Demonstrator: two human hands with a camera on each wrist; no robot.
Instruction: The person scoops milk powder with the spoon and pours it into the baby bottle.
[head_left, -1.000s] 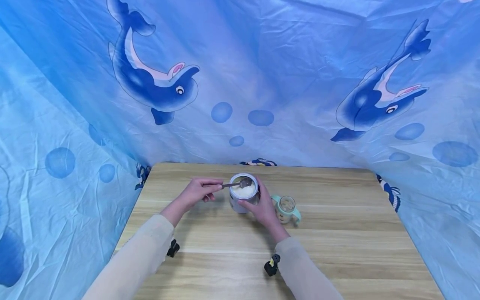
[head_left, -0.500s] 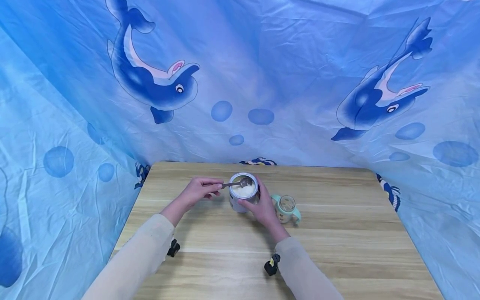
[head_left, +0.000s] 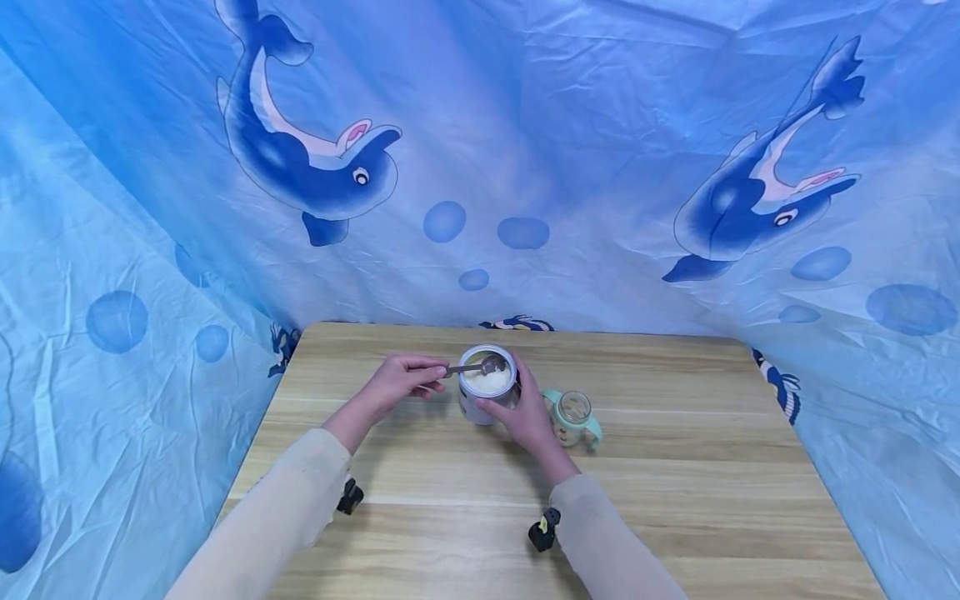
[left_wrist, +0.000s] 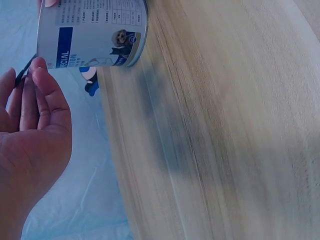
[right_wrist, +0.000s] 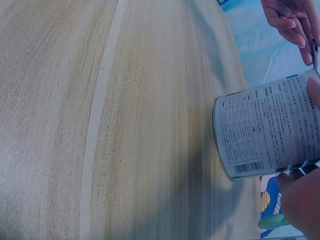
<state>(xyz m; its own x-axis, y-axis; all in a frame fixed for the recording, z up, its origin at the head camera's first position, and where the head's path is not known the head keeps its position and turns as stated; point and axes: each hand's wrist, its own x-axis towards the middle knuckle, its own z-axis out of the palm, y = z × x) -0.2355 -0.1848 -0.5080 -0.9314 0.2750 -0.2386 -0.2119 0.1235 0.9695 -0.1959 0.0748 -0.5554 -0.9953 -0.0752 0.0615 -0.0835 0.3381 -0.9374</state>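
In the head view my left hand pinches the handle of a dark spoon between thumb and fingertips. The spoon's bowl lies over the mouth of an open can, above white powder inside. My right hand grips this can from the right, its thumb on the near side. Printed labels cover the can in the left wrist view, with a small dog and cat picture. From the right wrist view, a table of text and a barcode show on the can.
Just right of my right hand stands a clear cup with mint-green handles. The wooden table stretches out on both sides. Behind and beside it hangs a blue curtain printed with dolphins.
My left hand and the spoon have shifted very slightly to the right. The right hand keeps its grip on the can, which stays in place.
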